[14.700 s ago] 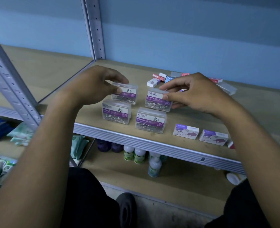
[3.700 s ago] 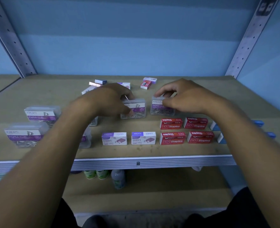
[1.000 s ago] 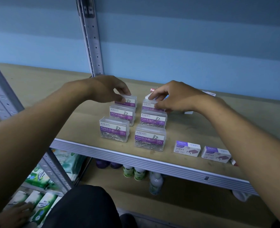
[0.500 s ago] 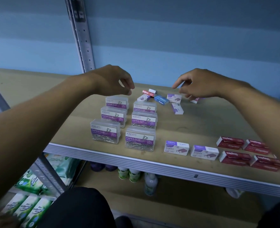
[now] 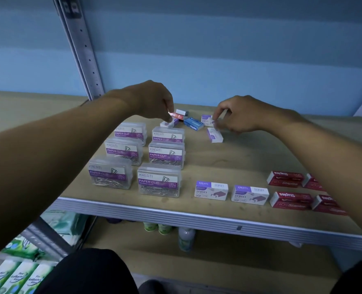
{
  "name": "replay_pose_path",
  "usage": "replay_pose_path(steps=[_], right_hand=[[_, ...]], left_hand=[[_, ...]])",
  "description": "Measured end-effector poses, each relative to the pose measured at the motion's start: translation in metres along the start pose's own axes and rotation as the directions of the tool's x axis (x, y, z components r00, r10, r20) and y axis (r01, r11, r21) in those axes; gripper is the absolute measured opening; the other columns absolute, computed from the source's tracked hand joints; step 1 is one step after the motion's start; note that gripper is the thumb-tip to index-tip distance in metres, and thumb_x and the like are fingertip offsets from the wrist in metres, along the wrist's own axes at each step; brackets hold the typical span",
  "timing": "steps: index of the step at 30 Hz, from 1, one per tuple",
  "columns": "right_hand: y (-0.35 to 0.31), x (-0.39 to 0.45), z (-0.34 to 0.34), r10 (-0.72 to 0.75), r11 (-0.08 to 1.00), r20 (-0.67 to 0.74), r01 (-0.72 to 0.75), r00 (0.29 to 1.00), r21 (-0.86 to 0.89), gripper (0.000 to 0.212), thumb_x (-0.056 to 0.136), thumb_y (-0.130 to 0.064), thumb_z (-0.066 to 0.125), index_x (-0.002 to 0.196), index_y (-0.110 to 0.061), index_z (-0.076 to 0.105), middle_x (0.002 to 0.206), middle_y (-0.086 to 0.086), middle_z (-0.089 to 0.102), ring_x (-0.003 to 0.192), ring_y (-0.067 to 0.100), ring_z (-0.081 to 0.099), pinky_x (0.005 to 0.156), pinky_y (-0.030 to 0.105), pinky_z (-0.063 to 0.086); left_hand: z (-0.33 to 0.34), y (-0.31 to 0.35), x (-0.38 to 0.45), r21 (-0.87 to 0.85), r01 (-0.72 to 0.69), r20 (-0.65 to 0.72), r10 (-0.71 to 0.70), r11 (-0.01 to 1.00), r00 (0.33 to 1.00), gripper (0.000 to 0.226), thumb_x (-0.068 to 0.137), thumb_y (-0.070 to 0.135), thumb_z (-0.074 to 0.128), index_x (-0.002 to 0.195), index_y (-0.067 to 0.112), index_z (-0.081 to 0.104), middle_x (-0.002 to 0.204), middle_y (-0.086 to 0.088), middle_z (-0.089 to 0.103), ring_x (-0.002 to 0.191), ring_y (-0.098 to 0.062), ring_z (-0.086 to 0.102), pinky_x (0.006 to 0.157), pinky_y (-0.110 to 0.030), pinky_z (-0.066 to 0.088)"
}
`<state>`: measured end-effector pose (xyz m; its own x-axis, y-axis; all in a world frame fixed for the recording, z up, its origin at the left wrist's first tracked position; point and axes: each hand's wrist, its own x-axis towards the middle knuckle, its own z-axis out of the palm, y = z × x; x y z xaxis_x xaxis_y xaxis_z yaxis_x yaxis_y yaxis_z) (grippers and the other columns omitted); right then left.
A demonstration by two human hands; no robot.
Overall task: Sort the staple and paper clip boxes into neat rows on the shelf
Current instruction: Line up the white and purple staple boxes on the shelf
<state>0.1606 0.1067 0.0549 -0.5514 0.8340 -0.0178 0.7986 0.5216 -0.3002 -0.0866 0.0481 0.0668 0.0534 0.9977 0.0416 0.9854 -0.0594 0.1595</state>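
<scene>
Head view: both hands have left the paper clip boxes and now reach to the loose pile at the back of the shelf [image 5: 235,164]. A second ago they were squaring the rearmost clear boxes; those six paper clip boxes [image 5: 146,154] now stand untouched in two columns of three, front left. That block looks finished.

Left hand [image 5: 152,100]: fingertips pinched down on a small purple-and-white staple box [image 5: 169,123] at the left of the pile, just behind the rear clip boxes. Contact seems made, not lifted.

Right hand [image 5: 242,115]: fingers curled, tips at another purple staple box [image 5: 207,120]; whether it is actually gripped, cannot tell. A third purple box [image 5: 215,135] lies skewed just in front.

Still loose in the pile: a blue staple box [image 5: 193,124], a red one [image 5: 178,116], a pale one behind.

Front row: two purple staple boxes [image 5: 231,193], then red staple boxes [image 5: 290,189] in paired rows, partly hidden by the right forearm.

Judgement: work shifts to staples; purple strays likely join the front pair.
</scene>
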Motion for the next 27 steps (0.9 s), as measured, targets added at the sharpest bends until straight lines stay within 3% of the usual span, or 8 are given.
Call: replay_pose_path(steps=[3,6,10,14,17,19,23,27], right_hand=[[0.002,0.008,0.01,0.0,0.999,0.01,0.0,1.0,-0.043,0.028,0.081,-0.05,0.071,0.104,-0.035,0.07,0.108,-0.006,0.065,0.094,0.017,0.063,0.086,0.034,0.053],[0.003,0.012,0.019,0.007,0.999,0.008,-0.007,1.0,-0.039,0.036,0.068,-0.059,0.074,0.097,-0.038,0.069,0.113,-0.009,0.065,0.101,0.015,0.061,0.091,0.037,0.054],[0.005,0.014,0.025,-0.023,1.0,-0.004,0.023,1.0,-0.021,0.036,0.068,-0.054,0.082,0.096,-0.033,0.071,0.111,-0.007,0.066,0.103,0.015,0.062,0.083,0.033,0.053],[0.007,0.015,0.025,-0.02,1.0,0.001,0.02,1.0,-0.004,0.03,0.074,-0.034,0.082,0.102,-0.035,0.071,0.108,-0.008,0.062,0.095,0.013,0.061,0.067,0.027,0.045],[0.007,0.013,0.024,-0.026,1.0,-0.004,0.026,1.0,0.013,0.03,0.073,-0.026,0.081,0.1,-0.035,0.072,0.1,-0.009,0.061,0.086,0.009,0.063,0.064,0.026,0.046],[0.007,0.012,0.024,-0.029,0.999,-0.002,0.029,1.0,0.02,0.031,0.071,-0.022,0.08,0.099,-0.035,0.073,0.093,-0.012,0.059,0.083,0.007,0.062,0.063,0.026,0.046],[0.008,0.009,0.023,-0.031,0.998,-0.005,0.031,1.0,0.05,0.031,0.07,-0.02,0.076,0.097,-0.035,0.071,0.091,-0.013,0.057,0.082,0.007,0.06,0.064,0.027,0.048],[0.008,0.001,0.014,-0.028,0.992,0.01,0.027,1.0,0.122,0.033,0.076,-0.024,0.076,0.107,-0.034,0.07,0.092,-0.017,0.057,0.072,0.01,0.064,0.062,0.026,0.044]], left_hand=[[0.006,0.001,0.013,0.017,0.046,0.056,-0.047,0.999,0.997,0.02,0.081,0.039,0.075,0.099,0.03,0.072,0.105,0.007,0.07,0.094,-0.019,0.067,0.091,-0.039,0.054],[0.013,0.004,0.024,0.034,0.085,0.107,-0.089,0.996,0.99,0.025,0.081,0.043,0.074,0.1,0.028,0.071,0.097,0.005,0.07,0.069,-0.017,0.07,0.076,-0.031,0.056],[0.021,0.007,0.035,0.025,0.136,0.146,-0.139,0.99,0.979,0.023,0.083,0.037,0.075,0.096,0.017,0.072,0.093,-0.002,0.073,0.068,-0.016,0.072,0.068,-0.027,0.054],[0.027,0.005,0.041,0.03,0.174,0.143,-0.177,0.984,0.974,0.024,0.085,0.033,0.073,0.097,0.012,0.07,0.094,-0.004,0.074,0.07,-0.018,0.072,0.069,-0.028,0.055],[0.03,0.001,0.043,0.017,0.173,0.117,-0.174,0.985,0.978,0.021,0.083,0.033,0.076,0.09,0.016,0.067,0.098,-0.003,0.071,0.072,-0.017,0.069,0.06,-0.025,0.047],[0.03,-0.001,0.044,0.008,0.171,0.11,-0.171,0.985,0.979,0.021,0.081,0.033,0.078,0.088,0.016,0.068,0.097,-0.002,0.071,0.068,-0.016,0.069,0.063,-0.027,0.048],[0.027,0.0,0.042,0.037,0.17,0.104,-0.173,0.985,0.979,0.028,0.078,0.039,0.079,0.09,0.015,0.072,0.094,-0.002,0.073,0.076,-0.019,0.071,0.064,-0.027,0.047],[0.015,0.006,0.034,-0.019,0.163,0.113,-0.16,0.986,0.981,0.027,0.076,0.029,0.083,0.098,0.015,0.073,0.09,0.001,0.074,0.066,-0.014,0.073,0.061,-0.024,0.051]])
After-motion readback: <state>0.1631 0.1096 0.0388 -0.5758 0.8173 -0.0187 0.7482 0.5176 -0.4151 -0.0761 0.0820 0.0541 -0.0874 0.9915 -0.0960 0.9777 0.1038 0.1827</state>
